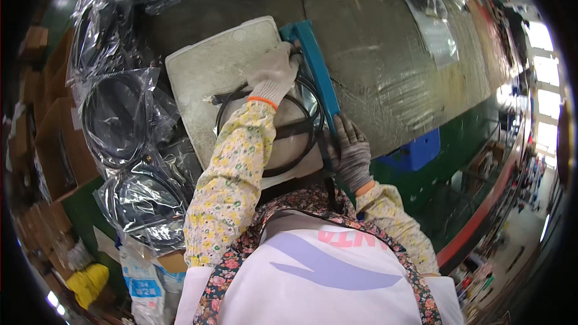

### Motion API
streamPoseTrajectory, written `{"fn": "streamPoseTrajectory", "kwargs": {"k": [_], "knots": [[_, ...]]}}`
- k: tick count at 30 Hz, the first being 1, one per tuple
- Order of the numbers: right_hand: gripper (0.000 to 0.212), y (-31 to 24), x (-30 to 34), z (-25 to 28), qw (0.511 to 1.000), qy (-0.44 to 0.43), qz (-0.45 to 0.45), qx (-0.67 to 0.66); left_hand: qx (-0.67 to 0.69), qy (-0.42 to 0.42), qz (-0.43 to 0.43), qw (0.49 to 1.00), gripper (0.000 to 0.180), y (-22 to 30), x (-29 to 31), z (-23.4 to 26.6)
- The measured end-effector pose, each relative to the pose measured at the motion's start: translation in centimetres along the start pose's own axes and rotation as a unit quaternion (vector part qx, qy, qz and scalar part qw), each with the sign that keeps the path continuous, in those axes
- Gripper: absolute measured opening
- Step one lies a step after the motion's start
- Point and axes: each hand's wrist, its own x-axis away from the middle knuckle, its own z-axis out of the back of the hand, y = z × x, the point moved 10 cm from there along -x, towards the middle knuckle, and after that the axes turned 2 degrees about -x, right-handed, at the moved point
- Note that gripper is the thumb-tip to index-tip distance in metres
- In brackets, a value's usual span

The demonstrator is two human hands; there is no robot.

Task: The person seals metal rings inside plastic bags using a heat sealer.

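Observation:
A coil of black cable (286,171) lies on a worn off-white board (198,84), apparently inside a clear plastic bag. Along the board's right edge runs a long teal bar (319,75), its far end bent toward the board. My left hand (274,75), in a whitish knit glove, reaches over the coil to the far end of the bar. Its fingers are curled in, and what they hold is hidden. My right hand (351,151), in a grey glove, rests at the bar's near end with its fingers stretched out along it.
Bagged cable coils (117,117) are piled left of the board. Open cardboard boxes (63,150) stand farther left. A plastic-covered table (385,84) extends right, with a clear bag (436,39) at its far side. Below its edge sits a blue bin (419,150).

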Motion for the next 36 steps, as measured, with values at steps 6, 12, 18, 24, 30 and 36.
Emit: {"fn": "streamPoseTrajectory", "kwargs": {"k": [6,12,18,24,30,36], "knots": [[0.072,1.1,0.3,0.7,0.999,0.046,-0.021,-0.002,-0.223,0.226,-0.198,0.927,0.064,0.1,10.6,1.4],[0.075,0.5,-0.2,1.0,0.999,0.013,-0.039,0.01,-0.286,0.241,-0.15,0.915,0.067,-7.1,14.4,-1.1],[0.073,0.4,0.1,1.1,0.999,0.034,-0.034,-0.003,-0.3,0.221,-0.136,0.918,0.07,-7.8,14.4,-1.8],[0.074,0.6,0.3,0.7,0.999,0.02,-0.04,-0.014,-0.27,0.222,-0.154,0.924,0.071,-8.2,14.4,-2.1],[0.073,0.8,0.3,0.4,0.999,0.018,-0.042,-0.024,-0.253,0.229,-0.159,0.926,0.068,-7.7,14.7,-1.6],[0.075,1.0,0.2,0.5,0.999,0.012,-0.041,-0.01,-0.214,0.239,-0.177,0.93,0.066,-7.1,14.8,-1.0]]}}
